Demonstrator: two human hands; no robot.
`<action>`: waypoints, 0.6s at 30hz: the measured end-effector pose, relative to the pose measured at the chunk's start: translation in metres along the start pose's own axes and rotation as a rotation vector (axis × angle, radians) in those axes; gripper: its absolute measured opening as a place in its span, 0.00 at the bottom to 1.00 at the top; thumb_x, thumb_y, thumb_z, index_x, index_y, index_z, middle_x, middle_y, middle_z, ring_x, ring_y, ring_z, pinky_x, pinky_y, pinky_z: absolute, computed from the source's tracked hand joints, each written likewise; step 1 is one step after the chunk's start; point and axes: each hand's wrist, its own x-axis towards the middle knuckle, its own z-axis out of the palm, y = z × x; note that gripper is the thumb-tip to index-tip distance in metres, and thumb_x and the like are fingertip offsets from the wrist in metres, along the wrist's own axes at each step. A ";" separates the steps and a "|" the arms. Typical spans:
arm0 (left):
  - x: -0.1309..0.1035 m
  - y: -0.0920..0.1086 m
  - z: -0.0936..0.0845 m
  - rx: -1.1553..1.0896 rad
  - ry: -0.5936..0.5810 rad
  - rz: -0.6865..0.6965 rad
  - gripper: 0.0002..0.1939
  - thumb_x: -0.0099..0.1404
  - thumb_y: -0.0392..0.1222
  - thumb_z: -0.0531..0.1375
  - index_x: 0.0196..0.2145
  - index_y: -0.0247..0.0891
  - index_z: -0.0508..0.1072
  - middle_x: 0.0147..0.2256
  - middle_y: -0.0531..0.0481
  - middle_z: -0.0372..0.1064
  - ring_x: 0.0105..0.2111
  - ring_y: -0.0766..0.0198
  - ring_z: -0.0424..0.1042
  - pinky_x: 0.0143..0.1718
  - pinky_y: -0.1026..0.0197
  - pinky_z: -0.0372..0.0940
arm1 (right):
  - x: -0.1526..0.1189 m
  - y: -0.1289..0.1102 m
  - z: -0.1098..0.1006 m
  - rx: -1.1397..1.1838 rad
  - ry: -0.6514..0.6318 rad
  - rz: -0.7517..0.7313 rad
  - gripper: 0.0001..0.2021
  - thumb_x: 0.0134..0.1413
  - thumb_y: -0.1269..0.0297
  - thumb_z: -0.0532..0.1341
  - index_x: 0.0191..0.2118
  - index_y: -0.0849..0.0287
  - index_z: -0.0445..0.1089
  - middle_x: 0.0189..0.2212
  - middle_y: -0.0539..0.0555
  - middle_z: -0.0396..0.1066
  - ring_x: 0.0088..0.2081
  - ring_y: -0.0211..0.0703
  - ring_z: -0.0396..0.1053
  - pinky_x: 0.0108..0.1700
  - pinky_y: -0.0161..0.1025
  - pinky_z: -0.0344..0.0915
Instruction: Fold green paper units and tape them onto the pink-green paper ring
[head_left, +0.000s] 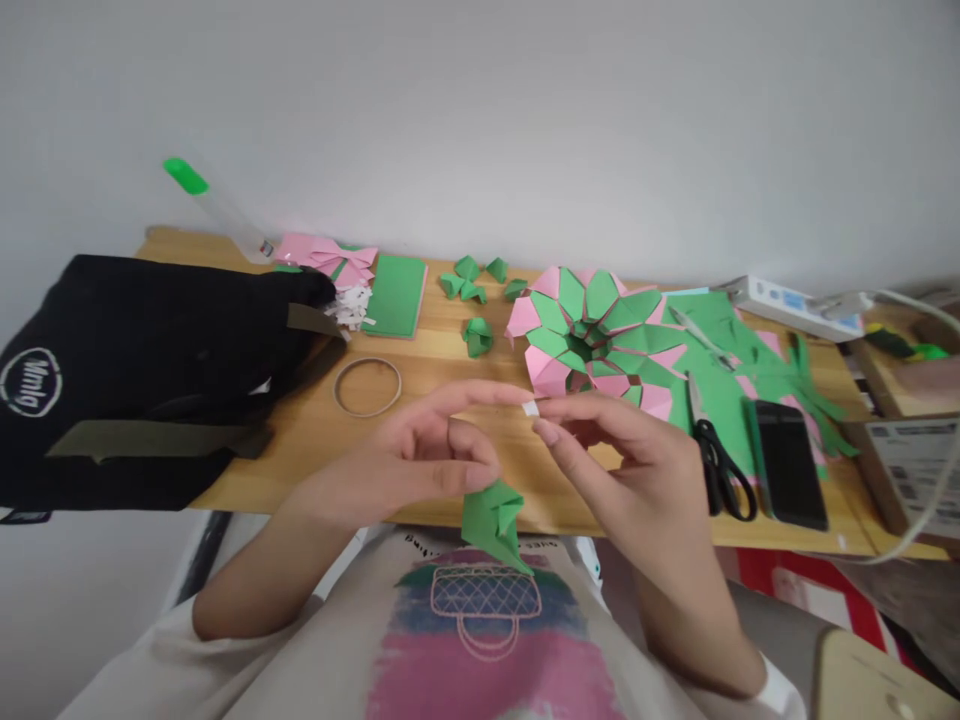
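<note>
My left hand (pixel 420 440) pinches a green folded paper piece (pixel 491 520) that hangs below its thumb, close to my shirt. Its index finger stretches right and touches a small white piece (pixel 530 408), perhaps tape or paper. That white piece is also at the fingertips of my right hand (pixel 630 450), between thumb and index finger. Just beyond the right hand lies a flower-like ring of pink and green folded paper (pixel 555 315). A single green folded piece (pixel 477 337) and several small green ones (pixel 469 268) lie on the wooden table (pixel 300 445).
On the left are a black bag (pixel 165 360), a beige ring (pixel 367 388), white scraps (pixel 349 305) and a green paper stack (pixel 397 295). Black-handled scissors (pixel 720 470), a phone (pixel 787 465), green sheets (pixel 709 400) and a power strip (pixel 795 305) sit to the right. A wall rises behind.
</note>
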 end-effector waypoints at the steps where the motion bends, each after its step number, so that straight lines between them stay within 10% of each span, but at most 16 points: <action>1: 0.000 0.001 0.000 0.028 0.013 0.003 0.24 0.61 0.39 0.67 0.55 0.45 0.70 0.26 0.54 0.71 0.23 0.71 0.66 0.26 0.69 0.61 | 0.002 0.000 0.000 0.019 0.006 0.003 0.03 0.57 0.69 0.63 0.35 0.55 0.74 0.28 0.48 0.76 0.24 0.34 0.68 0.26 0.32 0.67; 9: -0.002 0.001 0.003 0.591 0.104 0.141 0.24 0.69 0.40 0.58 0.61 0.55 0.64 0.29 0.57 0.69 0.28 0.70 0.65 0.32 0.67 0.62 | 0.008 0.007 -0.020 0.110 -0.132 0.106 0.03 0.57 0.68 0.64 0.32 0.55 0.74 0.25 0.47 0.72 0.25 0.33 0.66 0.26 0.31 0.63; 14: 0.000 -0.002 0.001 0.578 0.390 0.243 0.35 0.67 0.42 0.60 0.67 0.52 0.52 0.28 0.57 0.71 0.28 0.67 0.69 0.32 0.65 0.65 | 0.005 0.008 -0.029 0.247 -0.145 0.208 0.04 0.57 0.66 0.65 0.31 0.54 0.73 0.23 0.47 0.69 0.24 0.33 0.64 0.24 0.30 0.61; 18: 0.001 0.000 0.001 0.544 0.402 0.227 0.34 0.65 0.42 0.62 0.66 0.53 0.54 0.29 0.57 0.74 0.30 0.66 0.71 0.28 0.67 0.64 | 0.006 0.004 -0.021 0.364 -0.222 0.258 0.06 0.58 0.63 0.63 0.31 0.56 0.71 0.22 0.47 0.67 0.23 0.33 0.63 0.23 0.30 0.60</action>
